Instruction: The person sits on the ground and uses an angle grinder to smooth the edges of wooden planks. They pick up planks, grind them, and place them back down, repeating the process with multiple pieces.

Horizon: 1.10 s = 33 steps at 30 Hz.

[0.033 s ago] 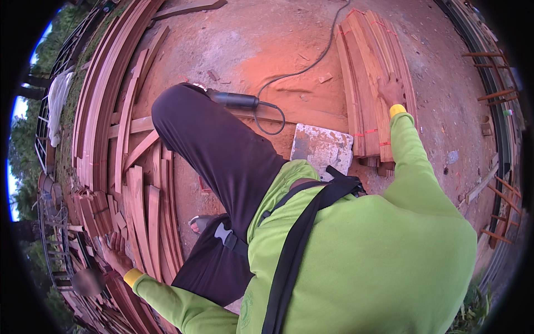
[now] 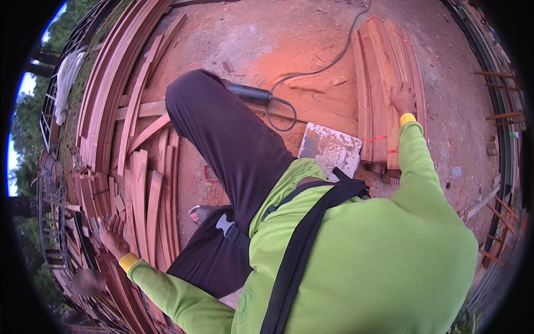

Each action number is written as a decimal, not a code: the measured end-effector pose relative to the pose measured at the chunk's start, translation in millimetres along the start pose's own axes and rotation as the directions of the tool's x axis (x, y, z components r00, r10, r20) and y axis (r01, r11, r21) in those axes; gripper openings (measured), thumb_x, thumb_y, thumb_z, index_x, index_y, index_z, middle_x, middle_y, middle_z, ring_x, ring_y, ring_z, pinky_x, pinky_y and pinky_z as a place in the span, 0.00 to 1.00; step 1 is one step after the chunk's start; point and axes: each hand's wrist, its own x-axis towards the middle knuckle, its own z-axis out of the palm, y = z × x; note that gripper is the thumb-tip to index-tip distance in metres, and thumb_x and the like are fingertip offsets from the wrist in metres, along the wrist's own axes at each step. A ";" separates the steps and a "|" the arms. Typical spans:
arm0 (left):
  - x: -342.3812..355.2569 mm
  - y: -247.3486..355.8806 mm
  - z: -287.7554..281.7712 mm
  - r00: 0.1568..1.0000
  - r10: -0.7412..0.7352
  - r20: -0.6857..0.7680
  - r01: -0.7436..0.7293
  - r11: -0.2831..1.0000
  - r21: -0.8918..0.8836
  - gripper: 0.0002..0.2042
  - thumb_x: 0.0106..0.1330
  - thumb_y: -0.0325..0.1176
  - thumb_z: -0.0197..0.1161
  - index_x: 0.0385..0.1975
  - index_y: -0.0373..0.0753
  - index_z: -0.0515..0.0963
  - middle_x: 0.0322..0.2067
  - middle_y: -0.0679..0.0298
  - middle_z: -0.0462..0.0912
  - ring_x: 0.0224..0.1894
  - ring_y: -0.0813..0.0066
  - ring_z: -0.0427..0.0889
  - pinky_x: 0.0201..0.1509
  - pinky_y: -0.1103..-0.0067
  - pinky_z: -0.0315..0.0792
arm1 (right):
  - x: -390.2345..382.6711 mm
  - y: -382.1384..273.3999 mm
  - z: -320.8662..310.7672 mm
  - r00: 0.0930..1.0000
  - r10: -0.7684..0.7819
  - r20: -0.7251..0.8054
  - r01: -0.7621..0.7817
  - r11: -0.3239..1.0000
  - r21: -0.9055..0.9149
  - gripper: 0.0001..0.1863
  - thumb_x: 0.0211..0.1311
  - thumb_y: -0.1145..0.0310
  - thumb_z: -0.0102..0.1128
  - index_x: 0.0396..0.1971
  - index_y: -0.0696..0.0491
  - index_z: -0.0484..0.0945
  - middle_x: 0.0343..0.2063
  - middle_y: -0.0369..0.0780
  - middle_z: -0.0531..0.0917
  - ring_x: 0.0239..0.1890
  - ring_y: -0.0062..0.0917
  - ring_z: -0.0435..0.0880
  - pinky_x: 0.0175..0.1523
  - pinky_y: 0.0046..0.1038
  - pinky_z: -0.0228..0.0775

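My right hand [image 2: 403, 99] rests on top of a strapped stack of reddish wooden planks [image 2: 384, 72] at the right, its fingers apart over the boards. Red straps cross the stack near its closer end. Out to the left, my left hand [image 2: 114, 236] is held with fingers spread and nothing in it, beside loose wooden boards [image 2: 142, 206]. Whether it touches any board I cannot tell. An angle grinder [image 2: 249, 93] with a dark body lies on the ground beyond my bent knee, its head hidden behind the leg.
A paint-flecked white block [image 2: 331, 149] sits between me and the stack. The grinder's cord [image 2: 328, 65] loops across orange sawdust [image 2: 295, 64]. Long planks [image 2: 111, 94] line the far left. Rusty metal bars [image 2: 503, 117] stand at the right edge.
The view has shifted slightly, so the stack, grinder and block sit a little farther right in the picture. Both hands keep about the same places relative to the wood.
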 end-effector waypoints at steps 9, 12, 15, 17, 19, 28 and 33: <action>-57.9 54.3 -32.8 0.974 0.188 -0.124 -0.195 0.980 -0.049 0.19 0.69 0.43 0.59 0.49 0.34 0.69 0.38 0.46 0.82 0.38 0.60 0.86 0.39 0.72 0.84 | 41.7 69.4 38.5 0.981 -0.169 0.092 0.179 0.978 -0.109 0.44 0.58 0.35 0.46 0.63 0.57 0.65 0.53 0.57 0.77 0.56 0.53 0.75 0.62 0.44 0.66; -89.2 36.7 -86.4 0.958 0.170 -0.232 -0.194 0.977 -0.087 0.20 0.69 0.43 0.59 0.50 0.33 0.69 0.39 0.46 0.82 0.39 0.59 0.86 0.40 0.72 0.83 | 49.6 62.9 34.8 0.966 -0.260 0.012 0.260 0.962 -0.081 0.43 0.58 0.37 0.48 0.59 0.61 0.68 0.51 0.58 0.78 0.54 0.54 0.76 0.60 0.46 0.67; -121.8 11.5 -119.4 0.936 0.118 -0.331 -0.166 0.979 -0.120 0.21 0.69 0.44 0.59 0.52 0.33 0.69 0.39 0.47 0.82 0.40 0.59 0.85 0.41 0.72 0.83 | 57.9 54.4 28.4 0.954 -0.296 -0.047 0.293 0.954 -0.061 0.41 0.59 0.38 0.49 0.57 0.63 0.70 0.49 0.60 0.79 0.51 0.54 0.78 0.57 0.45 0.69; -138.1 -21.1 -133.8 0.920 0.058 -0.387 -0.127 0.980 -0.156 0.22 0.69 0.44 0.59 0.52 0.32 0.69 0.40 0.47 0.82 0.41 0.59 0.85 0.42 0.72 0.83 | 60.6 41.4 20.9 0.949 -0.310 -0.057 0.301 0.944 -0.132 0.41 0.59 0.39 0.50 0.57 0.63 0.71 0.48 0.60 0.79 0.51 0.54 0.78 0.56 0.44 0.70; -154.9 -61.7 -135.9 0.905 -0.029 -0.425 -0.063 0.978 -0.200 0.21 0.68 0.45 0.61 0.50 0.34 0.70 0.37 0.49 0.83 0.37 0.61 0.86 0.38 0.73 0.83 | 63.6 16.8 11.6 0.937 -0.343 -0.068 0.324 0.924 -0.202 0.40 0.60 0.40 0.50 0.56 0.64 0.71 0.48 0.61 0.79 0.50 0.54 0.79 0.55 0.44 0.71; -248.7 -232.0 -83.6 0.852 -0.300 -0.429 0.189 0.940 -0.283 0.23 0.67 0.44 0.62 0.54 0.34 0.70 0.40 0.51 0.82 0.38 0.67 0.84 0.44 0.76 0.78 | 46.2 -256.6 42.4 0.534 -0.846 0.007 0.837 0.529 0.137 0.31 0.69 0.51 0.47 0.56 0.65 0.71 0.47 0.60 0.79 0.48 0.50 0.80 0.53 0.38 0.73; -269.9 -243.8 -51.0 0.791 -0.429 -0.437 0.269 0.884 -0.381 0.24 0.67 0.44 0.62 0.55 0.33 0.69 0.40 0.51 0.82 0.39 0.66 0.84 0.44 0.75 0.78 | -49.7 -415.4 -16.1 0.381 -0.924 -0.028 0.841 0.334 0.426 0.32 0.73 0.48 0.42 0.61 0.62 0.68 0.60 0.52 0.72 0.62 0.41 0.71 0.65 0.31 0.62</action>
